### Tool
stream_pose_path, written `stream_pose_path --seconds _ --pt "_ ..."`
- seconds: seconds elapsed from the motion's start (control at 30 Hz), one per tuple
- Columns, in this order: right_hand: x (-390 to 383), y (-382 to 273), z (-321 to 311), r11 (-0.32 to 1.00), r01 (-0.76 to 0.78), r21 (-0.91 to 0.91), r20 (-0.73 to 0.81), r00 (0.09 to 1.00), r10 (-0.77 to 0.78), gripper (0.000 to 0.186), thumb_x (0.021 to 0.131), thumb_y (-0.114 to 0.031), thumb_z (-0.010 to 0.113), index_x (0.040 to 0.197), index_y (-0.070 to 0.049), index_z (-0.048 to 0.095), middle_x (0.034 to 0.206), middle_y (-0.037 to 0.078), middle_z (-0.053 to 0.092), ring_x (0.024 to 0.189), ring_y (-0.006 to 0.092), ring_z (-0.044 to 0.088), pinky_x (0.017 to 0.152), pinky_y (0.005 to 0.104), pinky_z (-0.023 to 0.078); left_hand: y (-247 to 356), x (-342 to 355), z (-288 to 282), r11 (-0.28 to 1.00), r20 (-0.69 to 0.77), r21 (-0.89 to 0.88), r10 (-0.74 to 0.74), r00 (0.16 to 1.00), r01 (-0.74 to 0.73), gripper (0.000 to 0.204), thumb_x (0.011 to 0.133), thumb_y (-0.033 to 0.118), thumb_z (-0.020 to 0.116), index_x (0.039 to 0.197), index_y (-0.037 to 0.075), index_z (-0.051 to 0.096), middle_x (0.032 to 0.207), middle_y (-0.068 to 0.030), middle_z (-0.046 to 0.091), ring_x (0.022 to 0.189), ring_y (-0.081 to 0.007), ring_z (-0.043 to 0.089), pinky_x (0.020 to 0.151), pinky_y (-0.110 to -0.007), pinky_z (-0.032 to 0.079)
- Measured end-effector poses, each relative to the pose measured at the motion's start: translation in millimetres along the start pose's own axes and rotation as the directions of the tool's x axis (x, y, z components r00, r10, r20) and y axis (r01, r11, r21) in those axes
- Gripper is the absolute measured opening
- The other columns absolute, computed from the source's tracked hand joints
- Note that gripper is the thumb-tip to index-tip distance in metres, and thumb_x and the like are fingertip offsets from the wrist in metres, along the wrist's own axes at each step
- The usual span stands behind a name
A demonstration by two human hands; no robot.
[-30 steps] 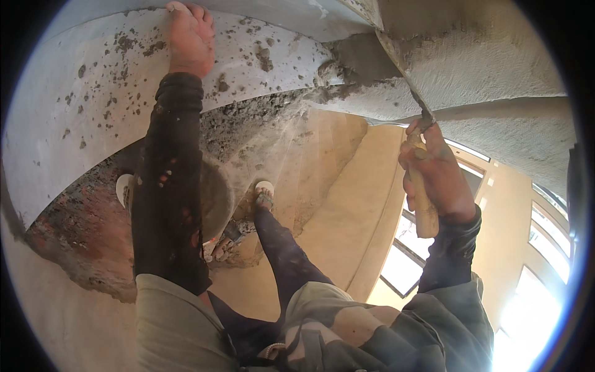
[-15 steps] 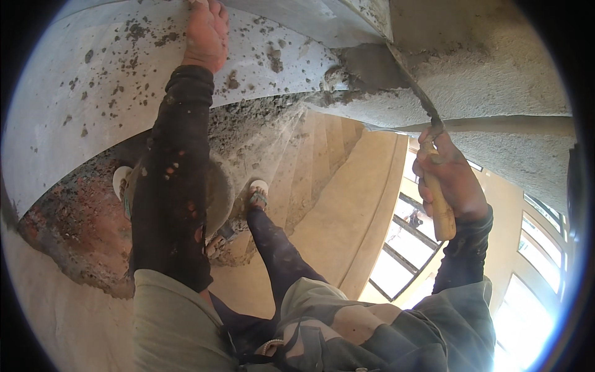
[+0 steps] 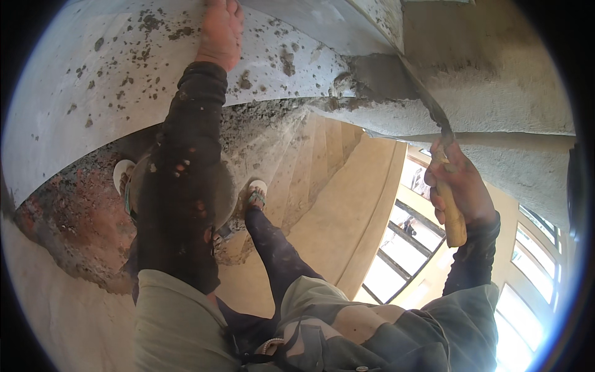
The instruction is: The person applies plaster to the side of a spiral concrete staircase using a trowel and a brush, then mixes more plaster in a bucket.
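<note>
My right hand point(image 3: 465, 186) is wrapped round the wooden handle of a trowel point(image 3: 452, 220). The trowel's narrow, mortar-caked blade appears nearly edge-on and slants up left against the edge of a concrete ledge point(image 3: 489, 99). Beside the blade lies a patch of wet grey mortar point(image 3: 381, 75). At the top edge, my left hand point(image 3: 220, 37) reaches up over a pale curved surface point(image 3: 68, 56) spattered with mortar crumbs. Its fingertips run out of view, so their hold cannot be made out.
Below, my sandalled feet stand apart by curved steps point(image 3: 313, 155) and rough reddish rubble point(image 3: 87, 211). A round grey object point(image 3: 224, 192) is partly hidden behind my left forearm. A tan curved wall point(image 3: 359, 204) and bright barred windows point(image 3: 403, 248) lie at the right.
The view has shifted slightly, so most of the scene sits a little farther right. My right hand keeps its grip on the trowel, and my left arm stays raised.
</note>
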State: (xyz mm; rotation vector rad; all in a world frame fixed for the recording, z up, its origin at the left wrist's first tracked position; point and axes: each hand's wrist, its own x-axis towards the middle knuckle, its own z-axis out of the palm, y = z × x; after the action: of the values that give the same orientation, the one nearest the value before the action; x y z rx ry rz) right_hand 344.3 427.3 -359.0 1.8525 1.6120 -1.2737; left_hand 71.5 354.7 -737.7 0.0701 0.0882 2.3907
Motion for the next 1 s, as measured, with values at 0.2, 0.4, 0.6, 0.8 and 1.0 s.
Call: stream_pose_path --seconds 0.2,0.4,0.6,0.8,1.0 --pt "51 77 64 0.96 0.259 0.103 -0.187 0.953 -0.238 0.033 0.098 -0.012 0.055 0.124 -0.016 0.035 0.091 0.008 0.054 0.055 0.0138 0.056 0.044 0.0296 0.05 -10 -9 36 0.847 -0.198 0.531 0.116 0.973 0.007 0.084 0.105 0.055 0.031 0.157 -0.001 -0.003 0.166 -0.0144 0.005 0.153 -0.0281 0.006 0.125 -0.037 0.009" --pt "117 125 114 0.779 0.576 0.248 -0.325 0.807 -0.493 0.033 0.097 -0.005 0.054 0.123 -0.008 0.034 0.095 0.011 0.053 0.053 0.0142 0.056 0.044 0.0283 0.048 0 -12 32 0.965 -0.033 0.26 -0.018 0.999 0.026 0.059 0.103 0.059 0.035 0.133 0.01 0.023 0.133 -0.0043 0.029 0.133 -0.0209 0.025 0.115 -0.036 0.017" --pt "52 71 82 0.935 0.291 0.201 -0.217 0.944 -0.247 0.033 0.096 -0.005 0.054 0.124 -0.011 0.036 0.098 0.009 0.052 0.051 0.0138 0.055 0.043 0.0287 0.047 0 -18 41 0.855 -0.115 0.518 0.03 0.993 0.034 0.057 0.102 0.063 0.034 0.131 0.014 0.031 0.125 0.0032 0.038 0.132 -0.0159 0.026 0.115 -0.034 0.011" --pt "15 34 7 0.977 0.163 0.136 0.022 0.986 -0.167 0.029 0.095 -0.009 0.053 0.121 -0.015 0.042 0.083 0.004 0.052 0.049 0.0137 0.054 0.039 0.0292 0.045 -1 -7 23 0.854 -0.054 0.521 0.042 0.998 -0.007 0.052 0.103 0.059 0.036 0.126 0.013 0.037 0.122 0.002 0.038 0.13 -0.0171 0.029 0.116 -0.035 0.011" --pt "13 38 10 0.974 0.209 0.09 -0.011 0.978 -0.209 0.03 0.096 -0.015 0.055 0.123 -0.012 0.042 0.083 0.004 0.052 0.052 0.0122 0.054 0.044 0.0288 0.047 -10 -8 29 0.852 -0.211 0.517 0.04 0.977 0.077 0.051 0.104 0.055 0.037 0.127 0.01 0.039 0.133 -0.0002 0.037 0.14 -0.0226 0.023 0.12 -0.042 0.001"
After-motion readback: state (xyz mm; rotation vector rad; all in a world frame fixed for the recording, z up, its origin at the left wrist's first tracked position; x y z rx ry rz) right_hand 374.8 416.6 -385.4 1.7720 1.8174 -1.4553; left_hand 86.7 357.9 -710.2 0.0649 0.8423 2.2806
